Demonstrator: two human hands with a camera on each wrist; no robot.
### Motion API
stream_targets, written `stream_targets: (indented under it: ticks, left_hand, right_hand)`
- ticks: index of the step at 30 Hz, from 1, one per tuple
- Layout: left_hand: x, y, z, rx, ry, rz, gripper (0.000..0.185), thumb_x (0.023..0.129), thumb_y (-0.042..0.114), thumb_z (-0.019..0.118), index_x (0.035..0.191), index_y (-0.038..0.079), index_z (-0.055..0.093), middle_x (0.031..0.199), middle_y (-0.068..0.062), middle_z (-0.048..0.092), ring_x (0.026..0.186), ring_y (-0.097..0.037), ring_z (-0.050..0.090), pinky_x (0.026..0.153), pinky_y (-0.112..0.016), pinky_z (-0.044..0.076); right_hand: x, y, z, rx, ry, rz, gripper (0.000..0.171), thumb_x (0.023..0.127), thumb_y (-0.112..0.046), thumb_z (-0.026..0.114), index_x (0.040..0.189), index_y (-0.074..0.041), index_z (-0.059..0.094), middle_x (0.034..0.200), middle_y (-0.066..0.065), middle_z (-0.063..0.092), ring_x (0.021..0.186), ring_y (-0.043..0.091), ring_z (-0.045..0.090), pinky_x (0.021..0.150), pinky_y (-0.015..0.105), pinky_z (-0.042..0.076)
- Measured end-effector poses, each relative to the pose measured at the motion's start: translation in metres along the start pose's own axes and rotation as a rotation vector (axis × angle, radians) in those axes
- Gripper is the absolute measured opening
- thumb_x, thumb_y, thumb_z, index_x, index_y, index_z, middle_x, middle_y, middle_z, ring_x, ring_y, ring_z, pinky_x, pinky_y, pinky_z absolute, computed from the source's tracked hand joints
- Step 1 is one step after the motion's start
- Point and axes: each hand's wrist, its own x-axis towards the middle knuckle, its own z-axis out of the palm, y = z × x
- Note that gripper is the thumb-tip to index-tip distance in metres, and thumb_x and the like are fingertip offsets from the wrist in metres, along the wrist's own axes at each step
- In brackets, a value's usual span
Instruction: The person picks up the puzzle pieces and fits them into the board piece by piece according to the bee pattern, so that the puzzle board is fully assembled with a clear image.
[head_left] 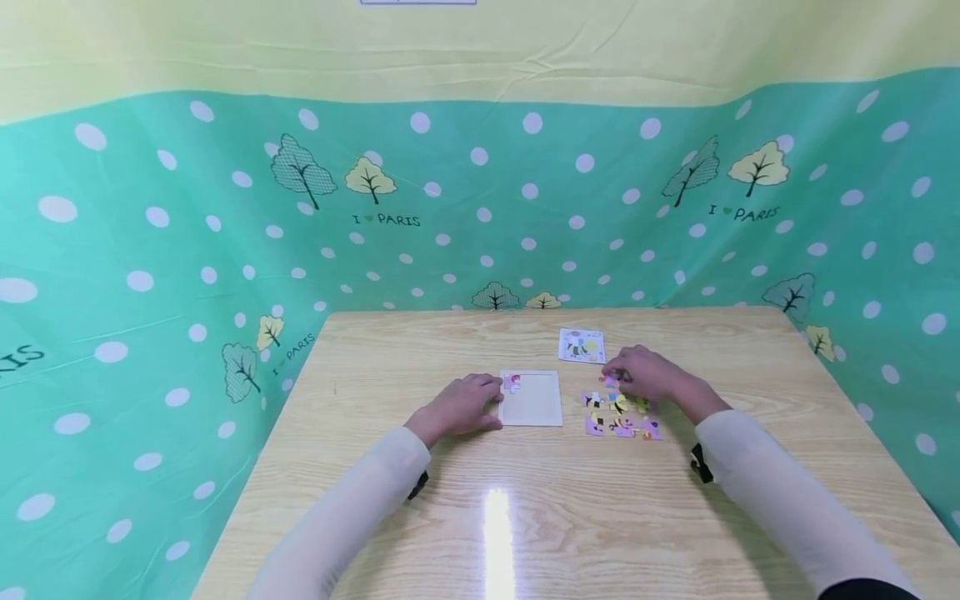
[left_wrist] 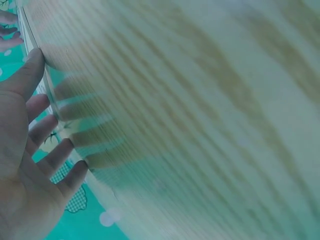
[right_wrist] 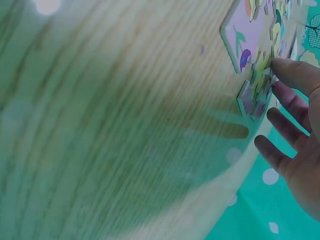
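Note:
In the head view, my left hand (head_left: 468, 403) rests at the left edge of a white puzzle tray (head_left: 531, 407), fingers slightly bent and spread. The left wrist view shows that hand (left_wrist: 35, 135) with its fingertips along the tray's low edge. One pink puzzle piece (head_left: 512, 382) lies in the tray's upper left corner. My right hand (head_left: 643, 372) reaches over the far side of a group of loose puzzle pieces (head_left: 621, 427). In the right wrist view, thumb and index finger of that hand (right_wrist: 300, 110) are at the pieces (right_wrist: 245, 37); whether they pinch one is unclear.
A small picture card (head_left: 581, 345) lies behind the loose pieces, near the right hand. Everything sits on a light wooden table (head_left: 420, 533). A green dotted cloth (head_left: 480, 233) hangs behind and beside the table.

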Motion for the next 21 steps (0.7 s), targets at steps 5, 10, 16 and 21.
stream_targets:
  ticks: [5,10,16,21]
  left_hand:
    - [0.0011,-0.0002,0.0018,0.011,0.004,0.002,0.056,0.092,0.054,0.068,0.135,0.019,0.063,0.158,-0.005,0.048,0.145,-0.029,0.046,0.117,-0.05,0.043]
    - [0.0019,-0.0008,0.0034,0.009,0.009,0.003,0.055,0.092,0.054,0.069,0.135,0.019,0.063,0.157,-0.004,0.048,0.145,-0.029,0.046,0.117,-0.05,0.043]
    - [0.0018,-0.0014,0.0046,0.0,0.012,0.005,0.056,0.092,0.054,0.069,0.134,0.019,0.063,0.157,-0.005,0.048,0.145,-0.029,0.046,0.117,-0.05,0.043]
    - [0.0002,-0.0013,0.003,-0.004,0.017,0.005,0.056,0.092,0.054,0.07,0.135,0.018,0.063,0.157,-0.006,0.049,0.144,-0.03,0.046,0.117,-0.051,0.043]
  right_hand:
    - [0.0004,0.0017,0.001,-0.002,-0.003,0.004,0.033,0.091,-0.009,0.071,0.123,-0.013,0.073,0.098,0.001,0.066,0.09,0.018,0.055,0.084,0.041,0.05]
    - [0.0004,0.0017,0.0004,-0.001,0.002,0.0,0.032,0.091,-0.009,0.07,0.123,-0.012,0.073,0.094,0.0,0.065,0.086,0.017,0.052,0.082,0.039,0.048]
    - [0.0016,0.0026,0.0026,-0.002,0.025,-0.037,0.03,0.093,-0.011,0.07,0.123,-0.01,0.073,0.095,0.0,0.066,0.086,0.017,0.054,0.084,0.041,0.05]
    - [0.004,0.0029,0.0053,-0.007,0.046,-0.076,0.031,0.094,-0.014,0.07,0.125,-0.01,0.072,0.1,0.002,0.069,0.091,0.018,0.058,0.09,0.047,0.053]
